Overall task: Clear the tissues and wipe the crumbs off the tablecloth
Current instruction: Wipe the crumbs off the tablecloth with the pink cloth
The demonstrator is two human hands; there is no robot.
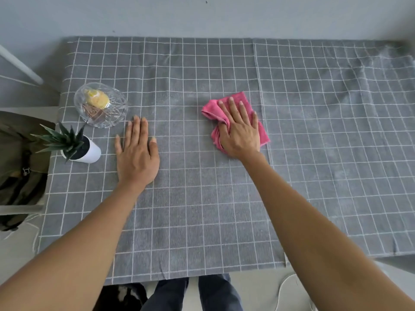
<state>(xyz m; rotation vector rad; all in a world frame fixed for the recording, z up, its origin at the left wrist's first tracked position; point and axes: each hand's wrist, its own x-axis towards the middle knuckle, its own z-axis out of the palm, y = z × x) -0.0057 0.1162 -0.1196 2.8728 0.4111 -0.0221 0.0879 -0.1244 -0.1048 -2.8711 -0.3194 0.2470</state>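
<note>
Wiping step, as we judge it. Tablecloth (202, 198): grey woven fabric, white grid, creased at far right, covering the worktop; we see no tissues on it. Left hand (135, 153) lies flat, fingers straight, anchoring the fabric. Right hand (240, 129) presses the bunched pink cloth (238, 99) flat-fingered. We advise even pressure and overlapping strokes, steering clear of the cut-glass dish (101, 104).

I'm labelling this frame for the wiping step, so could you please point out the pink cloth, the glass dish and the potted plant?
pink cloth (240, 100): head view, on its bare far corner beyond the fingers.
glass dish (116, 108): head view, on its right rim.
potted plant (93, 151): head view, on the white pot's side.
</note>
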